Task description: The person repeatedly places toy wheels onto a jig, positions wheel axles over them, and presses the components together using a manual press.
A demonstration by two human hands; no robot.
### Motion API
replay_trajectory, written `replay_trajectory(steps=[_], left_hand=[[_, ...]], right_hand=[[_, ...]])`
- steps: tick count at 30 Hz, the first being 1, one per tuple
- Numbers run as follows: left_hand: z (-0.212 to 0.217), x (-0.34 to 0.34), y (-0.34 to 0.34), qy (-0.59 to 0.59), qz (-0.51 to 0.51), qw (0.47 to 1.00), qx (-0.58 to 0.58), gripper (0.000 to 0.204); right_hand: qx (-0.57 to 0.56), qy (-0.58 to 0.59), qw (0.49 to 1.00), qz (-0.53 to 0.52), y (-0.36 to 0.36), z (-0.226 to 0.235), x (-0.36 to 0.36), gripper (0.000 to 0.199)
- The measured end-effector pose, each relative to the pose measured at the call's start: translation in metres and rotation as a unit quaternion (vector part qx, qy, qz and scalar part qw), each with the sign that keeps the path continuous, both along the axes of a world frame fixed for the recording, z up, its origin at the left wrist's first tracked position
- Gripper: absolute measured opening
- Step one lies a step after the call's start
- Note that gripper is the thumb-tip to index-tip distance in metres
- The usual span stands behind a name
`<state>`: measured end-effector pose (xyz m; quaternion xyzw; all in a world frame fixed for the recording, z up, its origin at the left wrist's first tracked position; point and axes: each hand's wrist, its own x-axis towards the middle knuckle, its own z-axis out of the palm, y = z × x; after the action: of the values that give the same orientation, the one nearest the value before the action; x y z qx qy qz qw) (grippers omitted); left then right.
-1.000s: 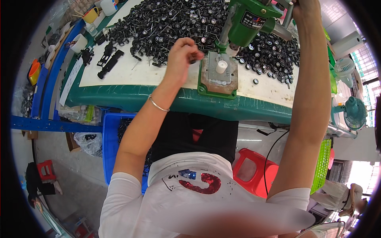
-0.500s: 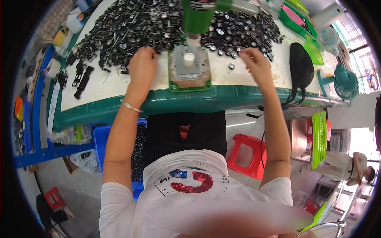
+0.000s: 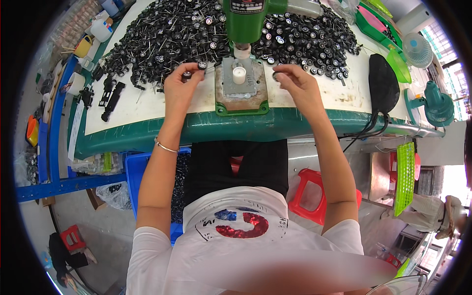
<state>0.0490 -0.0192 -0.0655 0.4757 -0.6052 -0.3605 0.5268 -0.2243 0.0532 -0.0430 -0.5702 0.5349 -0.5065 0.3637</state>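
Note:
A green press stands over a grey base plate with a white cylinder on it, at the table's near edge. My left hand is just left of the plate and pinches a small black wheel on a metal axle between its fingertips. On the plate's right side, my right hand holds a small black wheel at its fingertips. Behind both hands lies a big heap of black wheels with axles.
The white table top has a green rim. Black plastic parts lie at the left, and a black pouch with a cable at the right. A blue crate and a red stool stand below the table. Green trays and fans stand far right.
The view has shifted so the press sits centred. Both hands have come in close to the base plate, each now pinching a small part at its fingertips.

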Motion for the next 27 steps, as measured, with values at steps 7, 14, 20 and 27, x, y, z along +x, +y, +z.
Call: replay_trajectory(steps=[7,14,20,27], left_hand=[[-0.004,0.004,0.011,0.09,-0.041,0.993,0.068,0.018],[0.003,0.006,0.014,0.075,-0.061,0.994,0.058,0.018],[0.014,-0.013,-0.001,0.079,-0.075,0.994,0.006,0.019],[0.03,-0.028,0.0,-0.03,-0.058,0.998,0.018,0.029]], right_hand=[[-0.018,-0.011,0.997,0.069,-0.021,0.017,0.054,0.02],[-0.151,0.192,0.969,0.03,-0.019,0.008,0.056,0.019],[-0.146,0.2,0.969,0.017,-0.015,0.014,0.059,0.025],[-0.165,0.17,0.97,0.046,-0.018,0.009,0.062,0.033]])
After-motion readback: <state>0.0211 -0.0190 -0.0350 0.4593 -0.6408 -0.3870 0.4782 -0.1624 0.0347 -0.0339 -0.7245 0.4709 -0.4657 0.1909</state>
